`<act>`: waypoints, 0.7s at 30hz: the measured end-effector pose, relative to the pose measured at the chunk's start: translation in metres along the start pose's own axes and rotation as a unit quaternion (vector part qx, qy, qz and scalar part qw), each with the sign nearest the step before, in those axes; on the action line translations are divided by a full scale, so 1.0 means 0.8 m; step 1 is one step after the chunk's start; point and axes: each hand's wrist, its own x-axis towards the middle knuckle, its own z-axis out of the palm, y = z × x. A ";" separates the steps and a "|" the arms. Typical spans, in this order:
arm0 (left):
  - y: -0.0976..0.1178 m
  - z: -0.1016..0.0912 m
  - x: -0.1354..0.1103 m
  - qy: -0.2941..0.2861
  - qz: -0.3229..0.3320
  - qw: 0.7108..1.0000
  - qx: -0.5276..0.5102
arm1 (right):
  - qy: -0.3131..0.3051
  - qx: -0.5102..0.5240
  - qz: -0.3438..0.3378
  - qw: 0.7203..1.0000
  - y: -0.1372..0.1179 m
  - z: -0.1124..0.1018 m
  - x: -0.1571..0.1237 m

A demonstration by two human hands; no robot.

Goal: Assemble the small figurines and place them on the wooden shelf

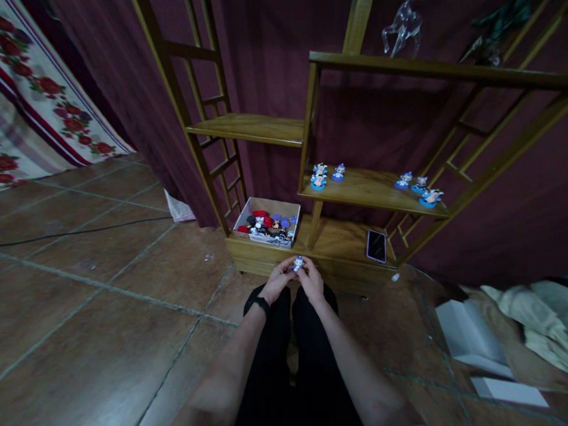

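A small white and purple figurine (pixel 298 262) is held between both hands above my knees, in front of the wooden shelf unit (pixel 259 129). My left hand (pixel 278 280) closes on it from the left, and my right hand (pixel 311 280) from the right. Beyond them, an open cardboard box (pixel 283 208) on the lowest board holds several red, black, white and purple figurines. On the middle shelf, cow-like figurines (pixel 318 181) and a purple-based figurine (pixel 338 172) stand at the left. More figurines (pixel 429 197) stand at its right end.
A phone or tablet with a dark screen (pixel 376 245) lies on the lowest board at the right. A clear horse ornament (pixel 404 26) stands on the top shelf. White boxes (pixel 470 336) and cloth (pixel 539 325) lie on the floor at right. A black cable (pixel 71 234) crosses the tiles.
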 end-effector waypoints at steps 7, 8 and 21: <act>0.003 0.002 -0.003 0.013 0.011 1.000 0.002 | 0.003 0.014 0.001 1.000 0.001 0.001 0.001; 0.003 0.002 -0.003 0.012 0.012 1.000 0.003 | 0.005 0.016 0.001 1.000 0.001 0.001 0.001; 0.006 0.003 -0.005 0.005 -0.005 1.000 -0.002 | 0.020 0.003 -0.002 1.000 0.002 0.002 0.001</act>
